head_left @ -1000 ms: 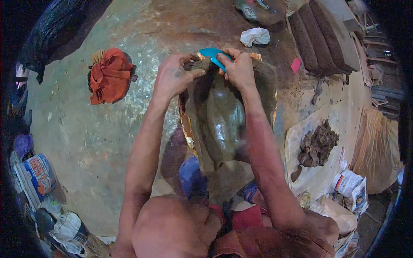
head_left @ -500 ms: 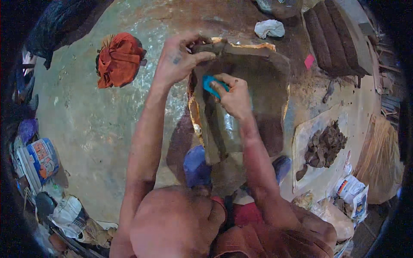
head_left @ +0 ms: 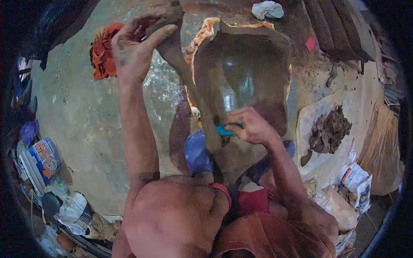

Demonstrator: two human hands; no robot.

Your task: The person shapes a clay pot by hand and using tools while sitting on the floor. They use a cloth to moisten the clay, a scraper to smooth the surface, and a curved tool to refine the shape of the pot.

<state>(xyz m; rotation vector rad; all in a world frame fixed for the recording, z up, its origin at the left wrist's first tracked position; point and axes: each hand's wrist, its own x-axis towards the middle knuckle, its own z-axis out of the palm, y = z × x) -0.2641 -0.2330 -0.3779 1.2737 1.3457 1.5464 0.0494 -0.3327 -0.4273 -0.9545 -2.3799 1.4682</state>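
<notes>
A long dark strip of wet clay hangs from my left hand, pinched between thumb and fingers at the upper left. It slants down toward the lower left side of a wide dark clay slab. That slab has a shiny, smoothed face and a ragged orange-tan edge at its top and sides. Near the slab's lower left, my right hand grips a small blue scraper against the clay, close to the strip's lower end. Whether the strip is still joined there I cannot tell.
An orange-red cloth bundle lies at the left, partly behind my left hand. Crumbled clay sits on a pale board at the right. A white crumpled cloth and dark ridged clay blocks are at the far side.
My left hand has moved left and up, lifting the clay strip off the slab's left side. My right hand has drawn the blue scraper down toward me.
</notes>
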